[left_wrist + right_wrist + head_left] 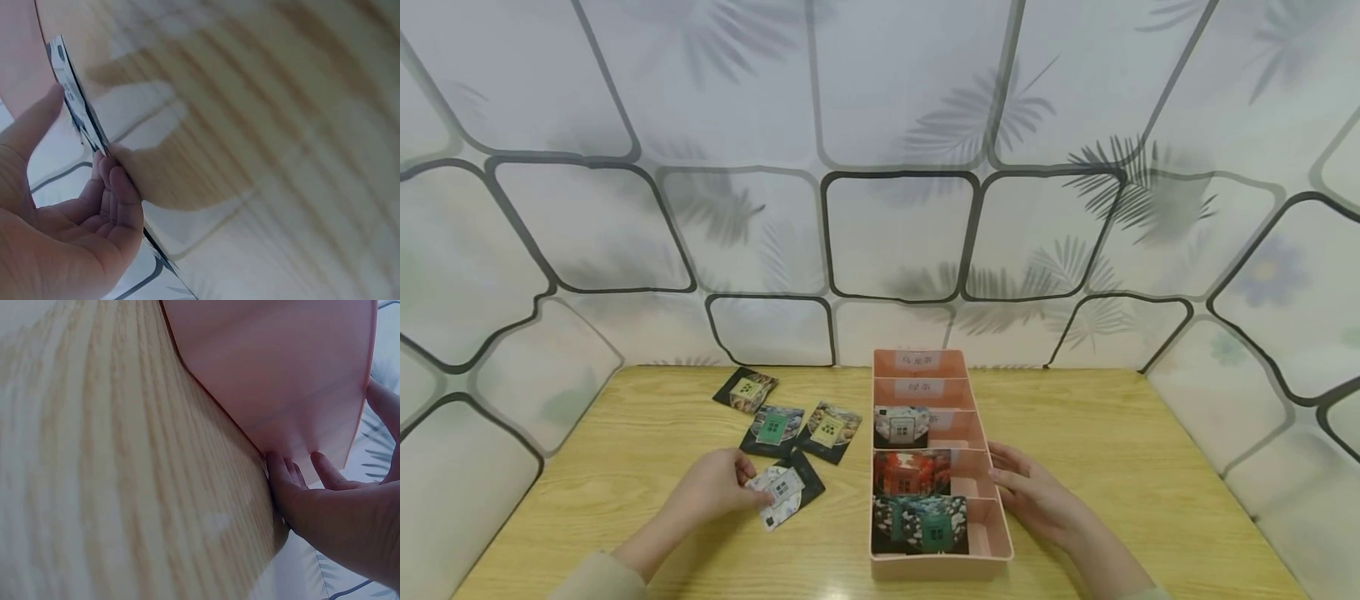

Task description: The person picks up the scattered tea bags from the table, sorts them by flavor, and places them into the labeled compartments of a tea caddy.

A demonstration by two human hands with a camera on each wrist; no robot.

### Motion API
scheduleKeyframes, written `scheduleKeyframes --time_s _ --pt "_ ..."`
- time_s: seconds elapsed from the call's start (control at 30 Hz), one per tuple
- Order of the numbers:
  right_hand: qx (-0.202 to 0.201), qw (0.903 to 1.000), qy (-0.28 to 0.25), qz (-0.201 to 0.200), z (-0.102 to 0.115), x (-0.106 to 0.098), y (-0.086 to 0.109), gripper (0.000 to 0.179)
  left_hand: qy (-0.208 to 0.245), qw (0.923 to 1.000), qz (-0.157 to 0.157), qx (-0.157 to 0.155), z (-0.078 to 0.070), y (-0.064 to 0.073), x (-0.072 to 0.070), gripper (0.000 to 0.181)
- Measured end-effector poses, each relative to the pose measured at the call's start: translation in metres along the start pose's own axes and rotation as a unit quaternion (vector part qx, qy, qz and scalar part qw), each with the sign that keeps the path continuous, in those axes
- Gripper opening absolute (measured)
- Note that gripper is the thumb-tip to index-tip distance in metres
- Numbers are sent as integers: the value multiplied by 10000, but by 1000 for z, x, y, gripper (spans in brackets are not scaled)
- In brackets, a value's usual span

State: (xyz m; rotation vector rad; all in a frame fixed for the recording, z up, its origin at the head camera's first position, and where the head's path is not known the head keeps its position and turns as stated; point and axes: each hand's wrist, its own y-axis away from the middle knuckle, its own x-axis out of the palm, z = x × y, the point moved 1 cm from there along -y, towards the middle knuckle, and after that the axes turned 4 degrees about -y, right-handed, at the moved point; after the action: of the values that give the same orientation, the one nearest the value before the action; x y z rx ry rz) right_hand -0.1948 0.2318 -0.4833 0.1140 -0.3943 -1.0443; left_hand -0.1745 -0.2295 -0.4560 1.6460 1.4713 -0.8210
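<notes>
My left hand (pixel 718 487) pinches a white-and-black tea packet (pixel 786 490) by its near left edge. In the left wrist view the thumb lies on the packet (pixel 74 94), with the curled fingers at its edge. Around it on the table lie a green-labelled tea packet (pixel 772 428), a yellow-labelled one (pixel 829 432) and another black-and-yellow one (pixel 745 389). My right hand (pixel 1037 496) touches the right side of a pink divided box (pixel 940 569). The right wrist view shows its fairly straight fingers against the box wall (pixel 281 375).
Green packets (pixel 921 525) stand in the box's front compartment, a red packet (pixel 912 473) behind them, then a white-and-black packet (pixel 901 427). Labels (pixel 917 360) mark the dividers. A patterned cloth wall (pixel 895 242) encloses the wooden table (pixel 1097 442) at the back and sides.
</notes>
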Motion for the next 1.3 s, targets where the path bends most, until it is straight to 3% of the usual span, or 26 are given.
scheduleKeyframes --time_s 0.1,0.47,0.63,0.9,1.13,1.3 --pt "-36 10000 7 39 -1 -1 0 86 -73 10000 -4 14 -2 0 1 44" --pt "-65 10000 -50 52 -1 -1 -2 87 -60 9997 186 140 0 -6 -4 39" --pt "-45 10000 -46 44 -1 -1 -1 85 109 9993 245 266 7 -9 -5 31" --pt "-27 10000 -13 34 -3 -3 -1 85 680 9965 461 135 15 -16 -6 21" --pt "-26 10000 -16 29 -3 -3 -1 86 1429 9872 688 -145 14 -17 -6 18" --pt "1 10000 -13 5 -2 -2 -1 84 2090 9712 1083 -372 15 -19 -8 19"
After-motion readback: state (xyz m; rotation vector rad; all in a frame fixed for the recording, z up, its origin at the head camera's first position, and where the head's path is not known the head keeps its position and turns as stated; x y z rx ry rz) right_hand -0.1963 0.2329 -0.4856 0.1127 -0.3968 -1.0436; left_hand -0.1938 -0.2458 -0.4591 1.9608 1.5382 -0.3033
